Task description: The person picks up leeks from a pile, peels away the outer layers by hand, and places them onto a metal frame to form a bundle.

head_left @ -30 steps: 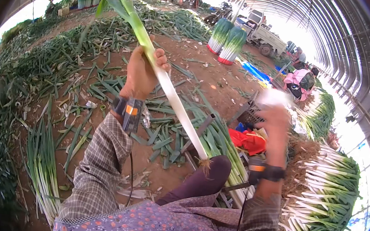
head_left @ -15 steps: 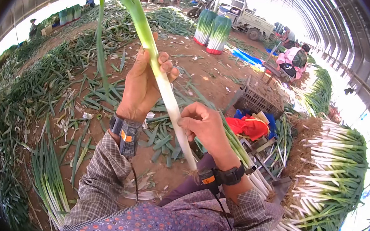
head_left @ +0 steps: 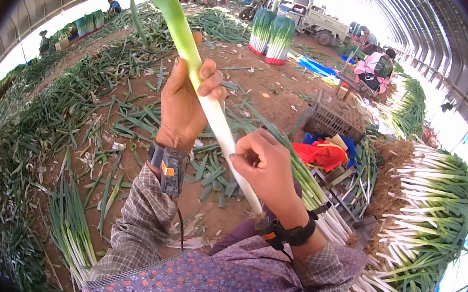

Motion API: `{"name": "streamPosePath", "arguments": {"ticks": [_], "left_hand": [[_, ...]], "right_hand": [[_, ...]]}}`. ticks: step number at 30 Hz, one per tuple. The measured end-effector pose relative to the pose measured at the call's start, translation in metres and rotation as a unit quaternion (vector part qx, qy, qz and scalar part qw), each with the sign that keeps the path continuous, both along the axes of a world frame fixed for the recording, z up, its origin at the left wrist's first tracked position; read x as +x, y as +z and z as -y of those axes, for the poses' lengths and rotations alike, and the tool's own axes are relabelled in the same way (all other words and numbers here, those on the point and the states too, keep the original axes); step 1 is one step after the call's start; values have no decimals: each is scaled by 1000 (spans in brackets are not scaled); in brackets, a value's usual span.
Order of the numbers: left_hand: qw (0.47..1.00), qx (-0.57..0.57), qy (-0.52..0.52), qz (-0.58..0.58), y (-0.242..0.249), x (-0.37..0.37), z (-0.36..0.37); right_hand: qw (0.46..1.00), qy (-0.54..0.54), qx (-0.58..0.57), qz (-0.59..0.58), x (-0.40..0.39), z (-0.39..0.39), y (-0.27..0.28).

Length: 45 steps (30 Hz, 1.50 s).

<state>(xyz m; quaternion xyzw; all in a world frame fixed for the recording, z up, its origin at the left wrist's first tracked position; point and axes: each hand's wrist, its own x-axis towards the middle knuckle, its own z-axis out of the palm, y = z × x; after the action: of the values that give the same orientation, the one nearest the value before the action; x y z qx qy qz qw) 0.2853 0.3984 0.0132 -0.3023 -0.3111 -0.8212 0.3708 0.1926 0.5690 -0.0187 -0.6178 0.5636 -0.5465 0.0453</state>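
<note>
A thick green onion [head_left: 220,123] slants across the middle of the view, its green leaves at the upper left and its white root end at the lower right. My left hand [head_left: 186,104] is closed around it where green turns to white. Lower on the white shaft, my right hand [head_left: 269,164] is curled with thumb and fingers pinched against its side. Whether loose skin is between those fingertips is hidden. The root tip hangs by my right wrist strap [head_left: 292,233]. Other green onions [head_left: 304,182] lie behind my right forearm.
A long pile of green onions [head_left: 414,222] lies at the right. Beyond my right hand are a red cloth [head_left: 321,155] and a plastic crate [head_left: 336,120]. Cut leaves [head_left: 208,172] litter the soil. Bundles [head_left: 280,39], a truck [head_left: 326,27] and a person in pink [head_left: 374,69] are farther back.
The view has shifted slightly. My right hand has moved a little rightward along the shaft, its fingers more tightly curled. My left hand keeps hold of the green onion.
</note>
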Motion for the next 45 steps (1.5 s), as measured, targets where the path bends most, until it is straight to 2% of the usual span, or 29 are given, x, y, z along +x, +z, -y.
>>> {"name": "streamPosePath", "arguments": {"ticks": [2,5,11,14,15,17,21,24,25,27,29,30,32,33,40,42,43,45], "left_hand": [[999,3,50,21,1,-2,-1],[992,21,111,52,2,-4,-5],[953,69,253,151,7,-15,-20],[927,46,305,211,10,-18,-22],[917,35,323,232,10,-18,-21],[926,18,305,223,10,-21,-12],[962,48,216,160,0,-22,10],[938,99,253,216,3,-17,11],[951,104,208,203,0,-14,16],[949,93,217,208,-5,-15,16],[950,81,218,207,-3,-17,14],[952,77,215,202,-2,-18,12],[949,71,231,204,3,-16,6],[942,65,245,218,8,-15,-2],[950,80,196,231,5,-25,-8],[937,110,210,255,4,-28,-9],[960,105,151,213,-2,-28,1],[958,107,175,201,-7,-32,0]], "right_hand": [[999,-14,-29,7,4,-5,3],[994,-25,-11,107,4,-8,-4],[986,-44,-3,158,-9,-10,-21],[957,63,91,268,-18,-17,-12],[959,69,98,256,-20,-21,-10],[962,83,116,231,-22,-28,-6],[929,60,-25,365,-36,-44,-1],[904,47,-170,390,-67,-53,5],[935,1,-117,335,-71,-47,13],[972,-93,-9,218,-75,-41,29],[996,-84,-15,-1,-73,-20,-1],[990,-79,-19,-114,-70,-9,-10],[992,-16,122,40,-45,-18,6],[974,16,192,122,-33,-21,8],[999,-8,10,43,-23,-9,-25],[996,30,-48,67,-26,-10,-30],[993,50,-77,78,-27,-13,-31],[960,110,8,258,-24,-30,-24]]}}
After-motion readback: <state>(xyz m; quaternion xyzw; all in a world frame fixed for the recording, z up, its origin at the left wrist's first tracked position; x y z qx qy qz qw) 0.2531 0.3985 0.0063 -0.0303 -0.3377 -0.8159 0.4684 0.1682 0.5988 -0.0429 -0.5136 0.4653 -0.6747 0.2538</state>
